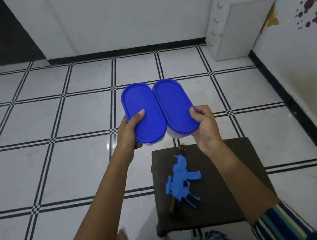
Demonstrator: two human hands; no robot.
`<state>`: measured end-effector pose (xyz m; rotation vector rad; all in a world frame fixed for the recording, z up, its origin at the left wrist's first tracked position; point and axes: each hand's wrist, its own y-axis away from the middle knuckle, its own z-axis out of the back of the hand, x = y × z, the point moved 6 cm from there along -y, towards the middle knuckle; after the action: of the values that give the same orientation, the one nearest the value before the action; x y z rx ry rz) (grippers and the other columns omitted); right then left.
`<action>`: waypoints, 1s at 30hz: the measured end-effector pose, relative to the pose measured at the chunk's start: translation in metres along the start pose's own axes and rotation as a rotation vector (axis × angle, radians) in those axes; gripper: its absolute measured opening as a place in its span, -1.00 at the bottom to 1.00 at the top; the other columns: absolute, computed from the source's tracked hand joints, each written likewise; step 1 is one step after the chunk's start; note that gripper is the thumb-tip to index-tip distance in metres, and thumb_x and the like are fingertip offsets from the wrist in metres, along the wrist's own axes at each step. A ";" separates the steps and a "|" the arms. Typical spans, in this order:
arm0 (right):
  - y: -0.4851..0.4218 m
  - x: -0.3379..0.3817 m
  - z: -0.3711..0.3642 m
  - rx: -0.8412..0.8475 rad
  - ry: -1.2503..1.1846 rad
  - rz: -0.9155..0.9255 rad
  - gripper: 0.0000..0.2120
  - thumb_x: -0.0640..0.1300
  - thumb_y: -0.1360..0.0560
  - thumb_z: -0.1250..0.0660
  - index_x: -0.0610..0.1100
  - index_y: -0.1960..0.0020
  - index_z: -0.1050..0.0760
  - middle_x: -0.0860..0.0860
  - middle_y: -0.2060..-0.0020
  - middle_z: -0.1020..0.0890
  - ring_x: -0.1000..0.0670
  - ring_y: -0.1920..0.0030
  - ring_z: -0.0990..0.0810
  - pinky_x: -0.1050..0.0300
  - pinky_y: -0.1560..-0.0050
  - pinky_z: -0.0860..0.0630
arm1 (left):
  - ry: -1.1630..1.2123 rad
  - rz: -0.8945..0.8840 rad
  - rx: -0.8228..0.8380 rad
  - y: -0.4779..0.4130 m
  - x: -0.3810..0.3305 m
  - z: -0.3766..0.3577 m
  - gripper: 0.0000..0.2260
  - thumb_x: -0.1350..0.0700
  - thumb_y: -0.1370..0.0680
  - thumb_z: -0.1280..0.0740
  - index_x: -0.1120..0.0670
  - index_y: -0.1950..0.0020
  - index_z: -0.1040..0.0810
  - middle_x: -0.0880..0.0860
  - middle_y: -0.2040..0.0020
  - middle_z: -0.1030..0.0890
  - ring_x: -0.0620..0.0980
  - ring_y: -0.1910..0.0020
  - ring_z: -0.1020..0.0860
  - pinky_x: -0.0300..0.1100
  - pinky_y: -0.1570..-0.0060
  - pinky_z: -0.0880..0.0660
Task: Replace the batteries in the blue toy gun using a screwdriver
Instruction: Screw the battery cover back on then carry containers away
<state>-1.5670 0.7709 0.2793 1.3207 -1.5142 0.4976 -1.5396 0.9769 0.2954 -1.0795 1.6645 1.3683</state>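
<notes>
Floor (57, 165): white tiles with black double lines, spreading out on every side of the stool.
Drawer unit (242, 25): white, against the wall, well beyond the stool and off to its right.
Stool (224, 182): dark, square-topped, low in front of the person; it is the work surface.
Left box (141, 110): oval tub with a blue lid on, held in the air just beyond the stool's far left corner, its side touching the other box.
Right box (173, 103): a matching tub with its lid on, held above the stool's far edge.
Blue toy gun (180, 180): lies flat on the stool, left of its middle, untouched; a black and yellow part (182, 148) shows at the stool's far edge, and whether it belongs to the gun cannot be told.
Left hand (128, 130): grips the left box, thumb pressed flat on the lid, fingers curled under it out of sight.
Right hand (205, 125): grips the right box, thumb hooked on the lid's rim, fingers wrapped round the side.
Step in hand: probably still fetching supplies; no screwdriver or battery is visible, and the boxes' contents are hidden.
Next move: likely set both boxes down by the stool and open them, keeping them level so they do not spill.
</notes>
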 end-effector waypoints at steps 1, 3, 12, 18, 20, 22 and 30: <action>0.000 -0.011 -0.020 -0.020 -0.013 -0.001 -0.92 -0.26 -0.61 -0.24 -0.13 0.05 -0.44 -0.11 -0.06 -0.57 -0.14 -0.10 -0.59 -0.09 -0.09 -0.53 | -0.011 0.008 0.009 -0.008 -0.008 0.023 -0.57 -0.13 -0.44 -0.41 0.02 -0.23 -0.50 0.07 0.00 -0.65 -0.04 0.29 -0.61 -0.28 0.52 -0.40; -0.003 -0.030 -0.064 -0.042 -0.057 -0.017 -0.91 -0.25 -0.60 -0.26 -0.14 0.08 -0.43 -0.11 -0.03 -0.59 -0.15 -0.09 -0.60 -0.09 -0.05 -0.55 | -0.055 0.005 0.018 -0.025 -0.027 0.065 -0.53 -0.17 -0.39 -0.43 -0.02 -0.23 -0.50 0.07 -0.04 -0.65 0.00 0.20 -0.63 -0.26 0.48 -0.42; -0.048 -0.078 -0.217 -0.071 -0.180 -0.120 -0.75 -0.16 -0.46 -0.45 -0.16 0.11 -0.36 -0.09 0.02 -0.62 -0.14 -0.09 -0.62 -0.02 0.09 -0.61 | -0.159 0.020 0.103 -0.103 -0.115 0.199 -0.60 -0.11 -0.44 -0.41 0.01 -0.22 -0.50 0.03 0.01 -0.64 -0.07 0.34 -0.58 -0.31 0.56 -0.38; -0.119 -0.074 -0.259 -0.102 -0.108 -0.149 -0.31 0.04 -0.31 -0.56 -0.27 -0.30 -0.44 -0.14 -0.17 -0.64 -0.24 -0.19 -0.61 -0.29 -0.14 -0.56 | -0.175 0.074 0.242 -0.197 -0.142 0.205 -0.58 -0.15 -0.37 -0.46 -0.02 -0.16 -0.54 0.05 -0.01 -0.67 0.10 0.12 -0.64 -0.15 0.35 -0.47; -0.153 -0.068 -0.262 -0.138 -0.112 -0.131 -0.34 0.05 -0.32 -0.55 -0.23 -0.30 -0.46 -0.13 -0.15 -0.65 -0.22 -0.18 -0.62 -0.34 -0.15 -0.54 | -0.199 0.080 0.296 -0.235 -0.151 0.193 -0.61 -0.13 -0.39 -0.45 -0.02 -0.15 -0.54 0.06 0.00 -0.68 0.09 0.11 -0.63 -0.16 0.33 -0.48; -0.194 -0.060 -0.265 -0.145 -0.134 -0.110 -0.47 0.04 -0.41 -0.49 -0.19 -0.28 -0.50 -0.12 -0.15 -0.66 -0.21 -0.18 -0.62 -0.31 -0.19 -0.53 | -0.251 0.103 0.339 -0.278 -0.161 0.180 -0.58 -0.18 -0.34 -0.47 -0.03 -0.12 -0.55 0.11 -0.01 -0.67 0.14 0.11 -0.57 -0.04 0.21 -0.39; -0.394 0.013 -0.310 -0.204 -0.106 -0.057 -0.46 0.01 -0.45 -0.40 -0.33 -0.28 -0.45 -0.21 -0.18 -0.62 -0.28 -0.20 -0.58 -0.36 -0.18 -0.51 | -0.291 0.143 0.406 -0.480 -0.251 0.122 -0.47 -0.21 -0.29 -0.49 0.02 -0.15 -0.55 0.15 -0.02 -0.66 0.14 0.11 -0.57 -0.12 0.31 -0.33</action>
<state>-1.0815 0.8962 0.2944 1.2424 -1.5651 0.2327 -0.9975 1.0949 0.3157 -0.5128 1.7230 1.1407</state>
